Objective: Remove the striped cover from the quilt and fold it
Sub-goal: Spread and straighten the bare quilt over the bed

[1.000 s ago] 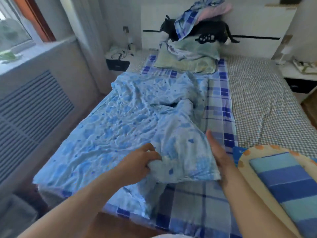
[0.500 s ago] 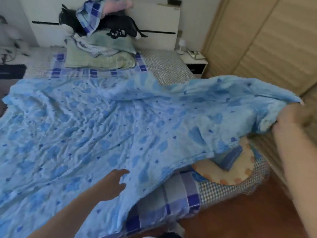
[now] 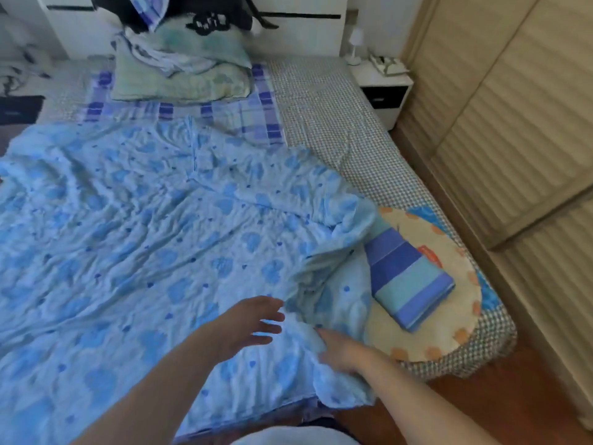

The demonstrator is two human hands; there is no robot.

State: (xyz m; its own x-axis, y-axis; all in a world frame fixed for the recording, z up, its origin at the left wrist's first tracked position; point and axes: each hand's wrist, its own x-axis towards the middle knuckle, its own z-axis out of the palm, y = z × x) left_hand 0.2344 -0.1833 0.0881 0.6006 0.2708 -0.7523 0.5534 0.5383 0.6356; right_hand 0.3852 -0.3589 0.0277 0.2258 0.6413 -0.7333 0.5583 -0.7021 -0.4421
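The light blue flowered quilt (image 3: 154, 252) lies spread and wrinkled over the left and middle of the bed. Its near right part is bunched into a fold (image 3: 321, 268). The striped cover (image 3: 407, 281) sits folded in a neat packet on a round cream cushion (image 3: 449, 332) at the bed's right foot corner. My left hand (image 3: 253, 322) hovers just over the quilt with its fingers spread and holds nothing. My right hand (image 3: 343, 348) grips the quilt's near right corner at the foot edge, with its fingertips partly hidden in the fabric.
Pillows and piled clothes (image 3: 183, 59) lie by the white headboard. A checked sheet (image 3: 337, 123) covers the bed's right side. A white nightstand (image 3: 382, 88) stands at the back right, and a wooden wardrobe (image 3: 513, 123) lines the right. A strip of wood floor (image 3: 465, 396) runs between them.
My right hand swung the quilt's corner out to the right and has brought it down at the foot edge. The quilt now lies unfolded. My left hand let go and hovers.
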